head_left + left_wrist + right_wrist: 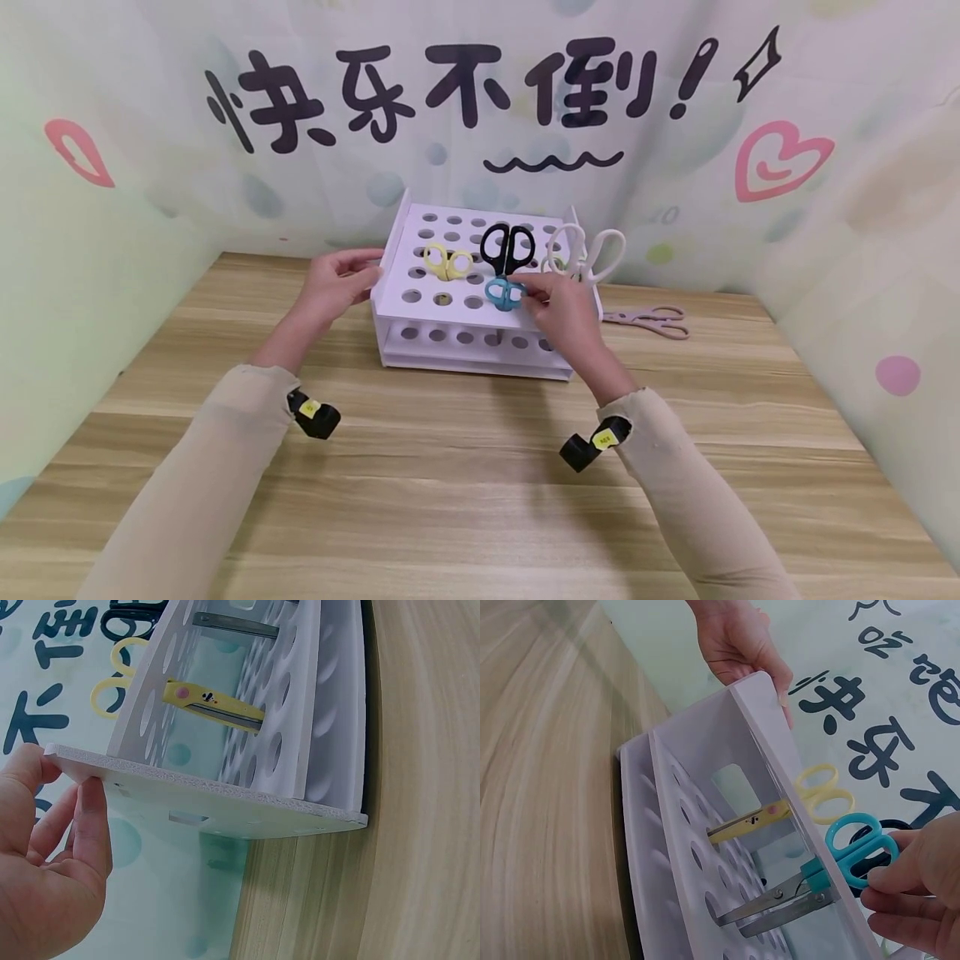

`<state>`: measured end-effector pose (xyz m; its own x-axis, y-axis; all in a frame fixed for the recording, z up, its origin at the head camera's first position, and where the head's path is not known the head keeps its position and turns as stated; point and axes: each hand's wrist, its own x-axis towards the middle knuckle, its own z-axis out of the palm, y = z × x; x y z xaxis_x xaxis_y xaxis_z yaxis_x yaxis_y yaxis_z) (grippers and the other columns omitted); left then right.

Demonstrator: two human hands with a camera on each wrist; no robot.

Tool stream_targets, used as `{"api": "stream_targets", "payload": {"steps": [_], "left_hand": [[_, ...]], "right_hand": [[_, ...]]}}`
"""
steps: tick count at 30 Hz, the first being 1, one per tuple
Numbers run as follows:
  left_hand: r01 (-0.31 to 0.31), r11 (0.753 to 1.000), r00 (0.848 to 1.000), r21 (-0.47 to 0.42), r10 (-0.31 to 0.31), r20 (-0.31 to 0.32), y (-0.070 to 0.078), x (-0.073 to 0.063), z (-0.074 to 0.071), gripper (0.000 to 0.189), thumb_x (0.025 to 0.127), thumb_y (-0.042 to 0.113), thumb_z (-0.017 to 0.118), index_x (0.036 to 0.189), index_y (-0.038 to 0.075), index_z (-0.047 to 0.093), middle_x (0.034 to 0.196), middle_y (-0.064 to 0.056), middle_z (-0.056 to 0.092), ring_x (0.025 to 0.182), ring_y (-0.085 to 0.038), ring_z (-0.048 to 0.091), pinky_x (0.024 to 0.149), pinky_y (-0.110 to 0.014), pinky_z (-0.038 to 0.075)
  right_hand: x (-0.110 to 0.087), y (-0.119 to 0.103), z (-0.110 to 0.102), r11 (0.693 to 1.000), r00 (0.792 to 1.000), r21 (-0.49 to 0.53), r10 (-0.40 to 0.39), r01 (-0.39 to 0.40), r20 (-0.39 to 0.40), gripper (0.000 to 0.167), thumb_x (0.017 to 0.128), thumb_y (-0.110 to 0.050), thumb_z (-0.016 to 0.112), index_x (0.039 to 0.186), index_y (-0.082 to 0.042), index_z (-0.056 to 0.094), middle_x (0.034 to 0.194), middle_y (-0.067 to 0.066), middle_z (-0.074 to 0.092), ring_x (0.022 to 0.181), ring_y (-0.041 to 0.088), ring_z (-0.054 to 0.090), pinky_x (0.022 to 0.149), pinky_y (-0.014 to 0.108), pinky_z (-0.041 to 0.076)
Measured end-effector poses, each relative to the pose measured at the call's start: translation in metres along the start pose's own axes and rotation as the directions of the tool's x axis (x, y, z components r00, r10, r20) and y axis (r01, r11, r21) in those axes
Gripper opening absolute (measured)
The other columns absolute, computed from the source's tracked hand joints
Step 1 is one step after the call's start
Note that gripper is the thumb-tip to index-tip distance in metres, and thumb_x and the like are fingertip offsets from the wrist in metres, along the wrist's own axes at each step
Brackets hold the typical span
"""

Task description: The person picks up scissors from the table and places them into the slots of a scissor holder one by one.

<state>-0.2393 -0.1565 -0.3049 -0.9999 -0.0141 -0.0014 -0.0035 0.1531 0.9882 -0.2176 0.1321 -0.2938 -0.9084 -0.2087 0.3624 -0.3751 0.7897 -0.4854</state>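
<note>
A white rack (429, 285) with rows of round holes stands on the table. My left hand (330, 287) holds its left side panel (225, 806), thumb and fingers pinching the upper edge. Small teal scissors (849, 853) stand handles-up in the front part of the rack; their blades pass through the top plate and the tips reach a hole in the lower plate. My right hand (566, 312) pinches one teal handle loop. Yellow scissors (447, 268) stand to the left, black scissors (506, 268) just behind, and larger white scissors (581, 268) at the right, partly behind my right hand.
Mauve scissors (652, 318) project beyond the rack's right side, their other end hidden. A printed cloth backdrop (420, 158) hangs close behind the rack. Wood-grain tabletop (435, 475) extends in front and to both sides.
</note>
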Motion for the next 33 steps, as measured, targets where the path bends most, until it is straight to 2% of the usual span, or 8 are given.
{"api": "stream_targets", "payload": {"steps": [9, 18, 26, 33], "left_hand": [[-0.003, 1.000, 1.000, 0.016, 0.003, 0.016, 0.001, -0.001, -0.001, 0.042, 0.088, 0.007, 0.055, 0.129, 0.001, 0.051, 0.095, -0.003, 0.049, 0.084, -0.008, 0.051, 0.073, -0.018, 0.052], [-0.004, 0.999, 1.000, 0.035, 0.004, 0.018, 0.001, -0.001, -0.001, 0.042, 0.088, 0.008, 0.055, 0.130, 0.002, 0.051, 0.094, -0.002, 0.049, 0.082, -0.006, 0.051, 0.071, -0.016, 0.052], [-0.006, 0.998, 1.000, 0.062, 0.005, 0.013, 0.002, -0.001, 0.001, 0.041, 0.089, 0.010, 0.056, 0.129, 0.002, 0.052, 0.096, -0.003, 0.049, 0.083, -0.009, 0.051, 0.072, -0.017, 0.052], [0.007, 0.995, 1.000, 0.096, -0.008, 0.008, 0.001, -0.001, 0.000, 0.041, 0.089, 0.012, 0.056, 0.130, 0.004, 0.052, 0.101, -0.005, 0.049, 0.087, -0.011, 0.051, 0.074, -0.018, 0.052]], "right_hand": [[-0.002, 0.004, 0.003, 0.999, 0.999, 0.015, -0.035, 0.035, -0.018, 0.039, 0.082, 0.003, 0.064, 0.117, -0.013, 0.065, 0.092, 0.007, 0.066, 0.085, 0.019, 0.062, 0.073, 0.031, 0.054], [-0.006, 0.005, 0.001, 0.995, 0.999, 0.085, -0.042, 0.045, -0.033, 0.035, 0.083, 0.002, 0.063, 0.117, -0.005, 0.063, 0.098, 0.012, 0.066, 0.088, 0.021, 0.063, 0.078, 0.032, 0.053], [-0.013, 0.008, -0.012, 0.990, 1.000, 0.138, -0.002, 0.001, 0.008, 0.028, 0.083, -0.003, 0.065, 0.111, -0.004, 0.065, 0.098, 0.011, 0.065, 0.087, 0.022, 0.062, 0.077, 0.033, 0.053], [-0.018, 0.013, -0.028, 0.992, 0.999, 0.125, 0.026, -0.031, 0.041, 0.028, 0.085, -0.006, 0.064, 0.113, -0.006, 0.065, 0.097, 0.010, 0.064, 0.087, 0.021, 0.061, 0.075, 0.034, 0.054]]}}
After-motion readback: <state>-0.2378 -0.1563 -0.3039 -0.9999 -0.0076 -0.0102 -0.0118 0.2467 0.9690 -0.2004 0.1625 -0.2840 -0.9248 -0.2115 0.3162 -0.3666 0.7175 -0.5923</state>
